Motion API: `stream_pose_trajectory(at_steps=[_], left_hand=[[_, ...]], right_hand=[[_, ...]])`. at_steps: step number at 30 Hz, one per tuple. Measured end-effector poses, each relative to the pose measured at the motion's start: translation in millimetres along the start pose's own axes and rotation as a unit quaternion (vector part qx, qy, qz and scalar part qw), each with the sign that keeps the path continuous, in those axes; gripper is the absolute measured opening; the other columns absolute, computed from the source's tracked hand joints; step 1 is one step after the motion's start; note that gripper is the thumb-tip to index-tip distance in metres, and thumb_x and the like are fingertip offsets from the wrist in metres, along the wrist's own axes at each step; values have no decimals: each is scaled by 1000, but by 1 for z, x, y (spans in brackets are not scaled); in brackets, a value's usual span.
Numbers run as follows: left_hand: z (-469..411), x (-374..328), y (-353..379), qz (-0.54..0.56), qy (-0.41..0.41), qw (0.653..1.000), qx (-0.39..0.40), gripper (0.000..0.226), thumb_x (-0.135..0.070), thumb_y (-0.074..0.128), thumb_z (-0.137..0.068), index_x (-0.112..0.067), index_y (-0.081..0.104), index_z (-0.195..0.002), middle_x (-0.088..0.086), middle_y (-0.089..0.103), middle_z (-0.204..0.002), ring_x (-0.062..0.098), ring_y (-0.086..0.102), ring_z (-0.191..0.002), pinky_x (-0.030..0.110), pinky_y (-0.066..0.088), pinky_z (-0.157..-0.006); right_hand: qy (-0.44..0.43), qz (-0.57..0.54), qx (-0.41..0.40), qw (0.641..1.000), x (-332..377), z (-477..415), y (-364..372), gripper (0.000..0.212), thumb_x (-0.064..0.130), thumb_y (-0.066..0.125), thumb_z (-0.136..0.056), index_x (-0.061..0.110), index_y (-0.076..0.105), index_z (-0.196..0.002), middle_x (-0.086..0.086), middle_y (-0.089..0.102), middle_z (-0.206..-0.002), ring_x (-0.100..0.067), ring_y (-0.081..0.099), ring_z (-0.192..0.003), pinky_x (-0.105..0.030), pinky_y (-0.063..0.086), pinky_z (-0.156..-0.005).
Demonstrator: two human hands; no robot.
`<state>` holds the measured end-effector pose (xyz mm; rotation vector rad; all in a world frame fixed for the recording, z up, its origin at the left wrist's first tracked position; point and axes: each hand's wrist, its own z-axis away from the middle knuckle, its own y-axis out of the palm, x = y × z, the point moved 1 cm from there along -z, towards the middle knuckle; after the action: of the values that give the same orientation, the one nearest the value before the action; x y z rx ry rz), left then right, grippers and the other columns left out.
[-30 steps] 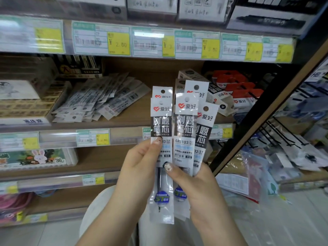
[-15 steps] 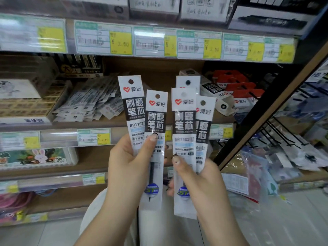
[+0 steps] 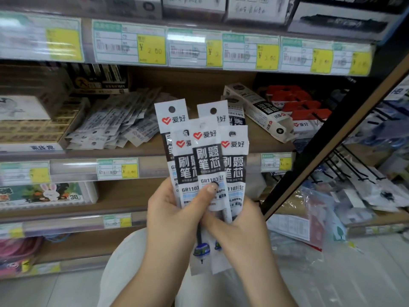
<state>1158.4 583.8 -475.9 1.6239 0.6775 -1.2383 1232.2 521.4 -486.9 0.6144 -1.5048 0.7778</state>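
Observation:
Several white-and-black pen-refill packets (image 3: 208, 156) are fanned together upright in front of a shop shelf. My left hand (image 3: 174, 216) grips them from the left, its thumb pressed across the front packet's label. My right hand (image 3: 241, 231) holds the same bundle from the right and below, fingers curled round the lower parts. The clear lower ends of the packets, with blue-tipped refills (image 3: 201, 251), stick out between my two hands.
A wooden shelf (image 3: 141, 149) behind holds a loose pile of similar packets (image 3: 115, 127), white refill boxes (image 3: 259, 111) and red-white packs (image 3: 301, 107). Price labels (image 3: 152, 49) line the shelf edges. A dark diagonal post (image 3: 332, 138) and a pegboard rack stand at the right.
The two separate groups of packets, one in each hand, have come together into a single overlapping bundle, and my hands now meet around it.

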Motion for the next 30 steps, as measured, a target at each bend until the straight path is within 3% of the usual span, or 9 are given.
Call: stream_pose_trajectory(at_steps=[4, 7, 10, 14, 20, 22, 24, 27, 30], left_hand=[[-5, 3, -6, 16, -11, 1000, 0, 21, -11, 68, -74, -18, 73, -93, 8, 73, -99, 27, 69, -93, 39, 55, -76], [-9, 3, -10, 22, -17, 999, -18, 19, -13, 74, -70, -23, 73, -86, 8, 74, -95, 27, 70, -89, 43, 53, -79], [-12, 3, -12, 11, -14, 999, -32, 19, -17, 71, -67, -26, 73, -84, 6, 74, -94, 27, 70, -88, 48, 53, -83], [-10, 6, -12, 0, -14, 999, -31, 16, -21, 66, -75, -26, 72, -89, 6, 73, -99, 29, 68, -96, 53, 50, -88], [-6, 3, -7, -16, -24, 1000, 8, 17, -23, 69, -73, -22, 74, -88, 5, 74, -95, 26, 70, -91, 45, 53, -82], [-7, 2, -8, -35, -28, 999, -1, 15, -24, 69, -72, -21, 73, -86, 9, 74, -89, 30, 70, -83, 52, 54, -77], [-10, 2, -12, -41, -42, 998, -12, 5, -18, 70, -79, -18, 70, -84, 14, 73, -83, 35, 69, -73, 61, 53, -70], [-14, 1, -17, -86, -24, 996, -9, 8, -11, 57, -90, -17, 64, -89, 7, 74, -80, 26, 72, -70, 46, 58, -67], [-15, -2, -17, -103, -26, 994, 11, 10, -9, 53, -92, -14, 62, -90, 4, 73, -74, 19, 70, -59, 33, 57, -55]], right_hand=[[9, -113, 48, 992, 0, 2, 3, 32, 19, 70, -68, 25, 70, -100, 5, 75, -98, -12, 70, -96, -35, 55, -84], [31, -194, 30, 980, -4, 5, 4, 29, 27, 68, -68, 40, 72, -94, 3, 74, -100, -18, 69, -99, -41, 53, -88], [12, -157, 21, 987, -8, 4, 3, 29, 22, 61, -75, 43, 72, -92, 5, 74, -99, -17, 69, -98, -41, 54, -86], [-24, -123, 7, 992, -10, 1, 3, 29, 20, 63, -77, 38, 72, -98, 5, 74, -103, -16, 68, -102, -48, 50, -94], [-5, -109, 24, 994, -9, 1, 1, 26, 24, 67, -75, 33, 71, -98, 2, 74, -102, -19, 68, -101, -51, 50, -93], [33, -134, 15, 990, -8, 2, -1, 20, 28, 68, -76, 33, 72, -94, 2, 75, -95, -18, 70, -93, -47, 53, -88], [97, -201, -11, 975, -7, 4, -4, 10, 35, 68, -76, 28, 74, -79, 0, 72, -73, -21, 67, -68, -36, 54, -69], [138, -301, -26, 943, -4, 5, -9, 22, 28, 55, -81, 13, 70, -75, -11, 54, -60, -20, 44, -44, -24, 40, -45], [94, -239, -14, 966, -5, 3, -16, 36, 11, 39, -97, 14, 69, -78, -10, 60, -61, -20, 54, -48, -25, 47, -48]])
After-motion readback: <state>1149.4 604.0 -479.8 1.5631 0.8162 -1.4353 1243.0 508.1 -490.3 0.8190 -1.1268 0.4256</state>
